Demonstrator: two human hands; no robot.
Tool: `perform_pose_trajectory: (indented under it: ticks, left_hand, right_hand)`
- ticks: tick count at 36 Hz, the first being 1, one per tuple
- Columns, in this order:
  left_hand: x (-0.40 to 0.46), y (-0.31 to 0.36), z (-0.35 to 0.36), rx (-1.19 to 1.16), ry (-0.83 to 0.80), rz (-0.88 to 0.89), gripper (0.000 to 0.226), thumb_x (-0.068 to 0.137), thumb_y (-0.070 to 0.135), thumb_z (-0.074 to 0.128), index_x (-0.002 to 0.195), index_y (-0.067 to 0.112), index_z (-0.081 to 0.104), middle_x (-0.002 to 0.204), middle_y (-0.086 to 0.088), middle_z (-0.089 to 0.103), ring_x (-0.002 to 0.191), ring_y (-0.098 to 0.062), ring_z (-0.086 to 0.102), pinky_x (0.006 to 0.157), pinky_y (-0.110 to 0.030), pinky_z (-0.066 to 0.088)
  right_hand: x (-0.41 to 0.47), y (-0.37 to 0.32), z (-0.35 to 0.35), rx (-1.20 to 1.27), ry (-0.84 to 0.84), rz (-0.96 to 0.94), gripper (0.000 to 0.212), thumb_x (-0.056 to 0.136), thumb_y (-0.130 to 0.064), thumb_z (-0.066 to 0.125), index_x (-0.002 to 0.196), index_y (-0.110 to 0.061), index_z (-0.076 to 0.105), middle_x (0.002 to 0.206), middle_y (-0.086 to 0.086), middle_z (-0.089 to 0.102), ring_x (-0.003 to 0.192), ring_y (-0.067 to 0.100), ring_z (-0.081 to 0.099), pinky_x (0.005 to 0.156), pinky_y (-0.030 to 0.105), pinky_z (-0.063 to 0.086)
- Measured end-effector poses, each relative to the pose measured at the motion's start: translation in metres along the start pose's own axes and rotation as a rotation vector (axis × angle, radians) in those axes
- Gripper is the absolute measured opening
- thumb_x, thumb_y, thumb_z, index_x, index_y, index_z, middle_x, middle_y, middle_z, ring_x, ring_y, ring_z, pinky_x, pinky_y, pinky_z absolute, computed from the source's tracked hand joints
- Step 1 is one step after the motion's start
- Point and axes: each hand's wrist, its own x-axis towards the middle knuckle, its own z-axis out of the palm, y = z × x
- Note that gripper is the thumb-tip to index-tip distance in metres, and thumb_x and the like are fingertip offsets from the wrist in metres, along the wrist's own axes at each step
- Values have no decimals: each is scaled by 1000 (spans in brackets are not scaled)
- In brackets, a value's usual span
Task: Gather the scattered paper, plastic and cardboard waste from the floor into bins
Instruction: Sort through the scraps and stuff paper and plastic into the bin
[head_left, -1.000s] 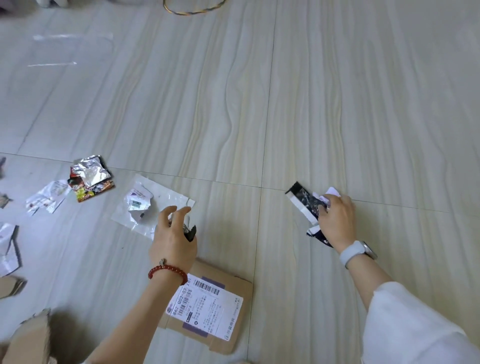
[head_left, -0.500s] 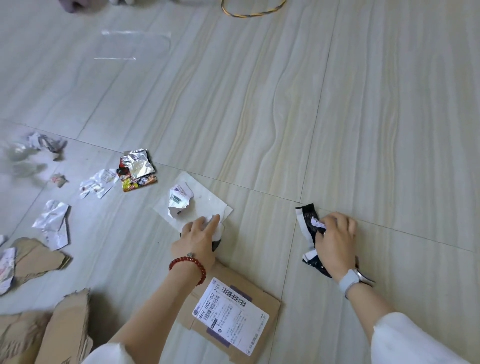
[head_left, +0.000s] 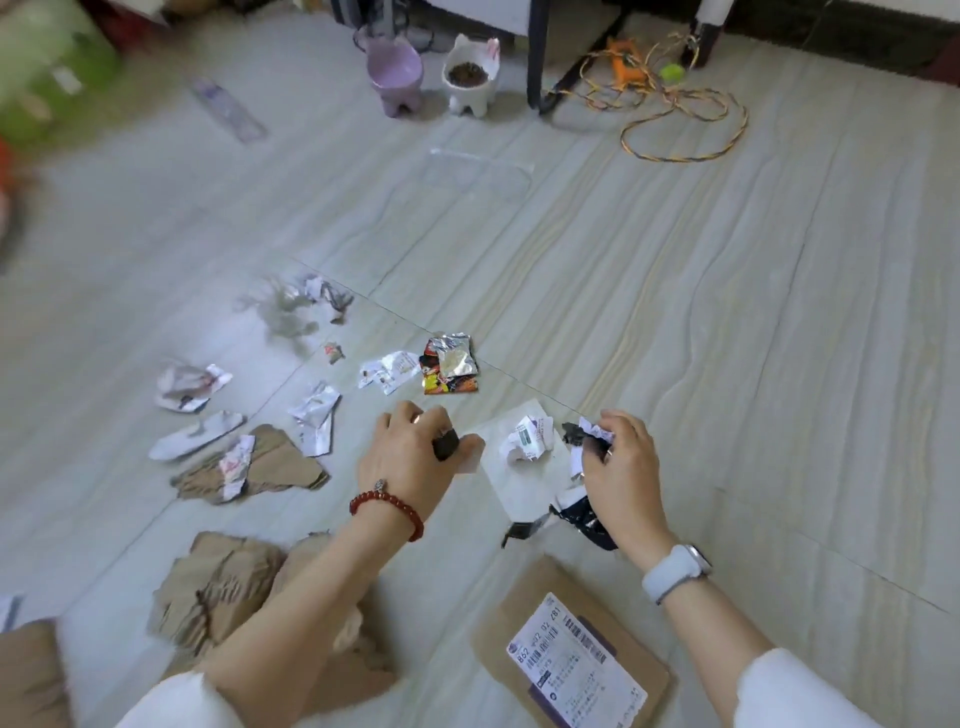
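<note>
The left hand (head_left: 415, 457) curls round a small dark scrap (head_left: 445, 443); the right hand (head_left: 621, 467) grips a crumpled black-and-white wrapper (head_left: 584, 512). Between them a crumpled paper ball (head_left: 524, 441) sits on a flat white plastic sheet (head_left: 519, 493). Beyond lie a foil snack packet (head_left: 449, 370) and several white paper scraps, 1 (head_left: 314, 423) just left of the left hand. 2 torn cardboard heaps (head_left: 265, 467) (head_left: 218, 587) lie left; 1 labelled cardboard mailer (head_left: 576, 660) lies nearest. Far off stand 2 pet bowls (head_left: 395, 73) (head_left: 470, 73), beside a coiled cord (head_left: 680, 119).
</note>
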Motion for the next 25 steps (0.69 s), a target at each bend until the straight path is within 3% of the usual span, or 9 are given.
perform_pose_trajectory:
  ticks: [5, 10, 12, 16, 19, 22, 25]
  left_hand:
    - [-12, -71, -120, -23, 267, -5, 29, 86, 42, 55, 67, 24, 43, 88, 1, 46, 74, -22, 48, 55, -24, 33]
    - [-84, -167, -233, -65, 570, -84, 25, 85, 27, 60, 67, 16, 47, 71, 7, 39, 58, -25, 46, 56, -31, 40]
    - [-124, -210, -265, -81, 638, -154, 24, 85, 25, 60, 66, 18, 47, 71, 9, 39, 58, -21, 47, 61, -35, 46]
    - [-206, -297, -305, -28, 714, -313, 24, 85, 34, 58, 74, 15, 51, 83, -2, 44, 77, -28, 52, 70, -34, 43]
    - [-264, -348, -317, 7, 783, -362, 42, 78, 52, 49, 78, 10, 54, 90, -4, 43, 84, -28, 53, 72, -36, 47]
    - [-309, -389, -308, 111, 762, -401, 60, 70, 62, 37, 87, 8, 58, 100, -13, 47, 96, -31, 48, 80, -39, 47]
    - [-336, -428, -279, 178, 469, -576, 89, 55, 79, 30, 115, 17, 52, 124, -13, 40, 122, -33, 33, 100, -44, 33]
  right_hand:
    - [2, -139, 45, 194, -146, -225, 6, 88, -6, 56, 93, -6, 57, 90, 9, 59, 78, 21, 51, 66, 18, 31]
    - [-45, -274, 103, 291, -357, -452, 2, 89, -10, 55, 91, -10, 54, 79, 4, 53, 57, 1, 39, 52, 8, 34]
    - [-75, -316, 125, 317, -455, -518, 6, 89, -12, 56, 94, -9, 55, 78, 1, 54, 59, 3, 43, 51, 7, 35]
    - [-138, -382, 164, 353, -596, -650, 5, 87, -12, 59, 87, -14, 54, 75, -1, 54, 62, 1, 48, 55, 8, 38]
    - [-183, -431, 191, 434, -615, -675, 7, 87, -12, 60, 84, -13, 54, 65, -4, 51, 53, 5, 45, 51, 11, 36]
    - [-236, -470, 222, 547, -636, -683, 5, 86, -9, 60, 85, -12, 57, 62, -5, 51, 51, 2, 45, 49, 10, 34]
    - [-294, -491, 256, 578, -704, -793, 12, 85, -5, 61, 83, -16, 54, 68, -3, 53, 57, 1, 48, 54, 8, 35]
